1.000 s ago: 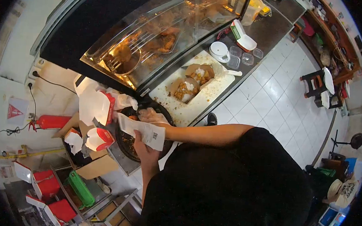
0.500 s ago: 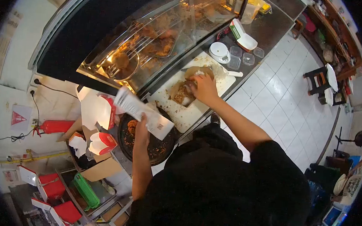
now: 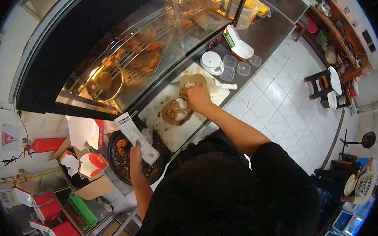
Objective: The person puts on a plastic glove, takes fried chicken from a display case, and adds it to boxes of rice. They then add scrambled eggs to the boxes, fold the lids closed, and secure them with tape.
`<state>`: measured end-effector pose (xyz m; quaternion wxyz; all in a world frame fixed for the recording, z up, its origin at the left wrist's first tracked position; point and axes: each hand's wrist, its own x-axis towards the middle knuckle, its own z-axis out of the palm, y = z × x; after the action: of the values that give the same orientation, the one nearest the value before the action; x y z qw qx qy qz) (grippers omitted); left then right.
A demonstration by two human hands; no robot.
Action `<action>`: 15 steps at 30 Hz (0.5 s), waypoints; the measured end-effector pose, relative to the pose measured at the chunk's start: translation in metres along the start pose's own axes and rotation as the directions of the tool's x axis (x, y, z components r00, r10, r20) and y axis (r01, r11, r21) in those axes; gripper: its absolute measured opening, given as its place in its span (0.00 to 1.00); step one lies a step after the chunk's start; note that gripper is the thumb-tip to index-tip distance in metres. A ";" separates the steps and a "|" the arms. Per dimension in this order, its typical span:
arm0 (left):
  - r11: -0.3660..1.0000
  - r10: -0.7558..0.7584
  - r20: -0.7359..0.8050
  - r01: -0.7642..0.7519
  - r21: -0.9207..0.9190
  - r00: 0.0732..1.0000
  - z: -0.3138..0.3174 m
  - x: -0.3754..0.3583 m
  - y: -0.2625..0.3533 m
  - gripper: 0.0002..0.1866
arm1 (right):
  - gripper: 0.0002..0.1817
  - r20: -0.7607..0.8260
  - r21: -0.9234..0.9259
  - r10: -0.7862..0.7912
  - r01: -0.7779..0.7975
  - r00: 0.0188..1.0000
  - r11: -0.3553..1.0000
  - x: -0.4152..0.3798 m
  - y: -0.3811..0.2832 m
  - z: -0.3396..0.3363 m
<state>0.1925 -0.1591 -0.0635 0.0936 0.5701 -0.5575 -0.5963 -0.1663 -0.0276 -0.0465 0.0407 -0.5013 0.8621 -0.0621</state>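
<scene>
My left hand [image 3: 136, 151] holds a long printed white paper slip [image 3: 136, 137] above a round dark tray [image 3: 121, 168] with fried pieces and crumbs. On the stained white cutting board [image 3: 158, 127] lies an open brown paper container [image 3: 176, 112] of rice and chopped brown food. My right hand [image 3: 197, 97] is at the container's far half, fingers bent down over some white food [image 3: 189, 84]; its fingertips are hidden. A white handle [image 3: 229, 86] lies at the board's right edge.
Behind the board stands a glass display case [image 3: 150, 42] with fried food. A white scale [image 3: 212, 62], small clear cups [image 3: 244, 69] and an open box [image 3: 241, 47] sit to the right. Red-and-white boxes [image 3: 91, 165] and a fire extinguisher [image 3: 48, 145] are at left.
The view has shifted, so the scene appears further left. My right hand has moved off the chopped food to the container's far half. The paper in my left hand now shows more sharply.
</scene>
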 end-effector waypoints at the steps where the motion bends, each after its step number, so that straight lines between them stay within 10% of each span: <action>1: 0.999 -0.001 -0.014 0.001 0.041 1.000 0.002 -0.010 0.007 0.32 | 0.13 0.013 0.104 0.000 -0.002 1.000 0.995 -0.004 0.016 -0.018; 9: 0.951 0.011 -0.108 -0.044 -0.307 0.994 0.081 0.013 0.027 0.33 | 0.14 0.011 0.274 0.068 -0.069 0.998 0.959 -0.017 0.212 -0.134; 15: 0.985 -0.131 -0.408 0.071 -0.158 0.904 0.113 0.049 0.028 0.32 | 0.11 -0.098 0.059 0.179 -0.174 0.979 0.983 0.013 0.377 -0.181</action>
<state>0.0727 -0.1426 -0.1005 0.2187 0.7042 -0.4514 -0.5024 -0.5206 0.1573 0.0765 0.0142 -0.4177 0.9023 -0.1054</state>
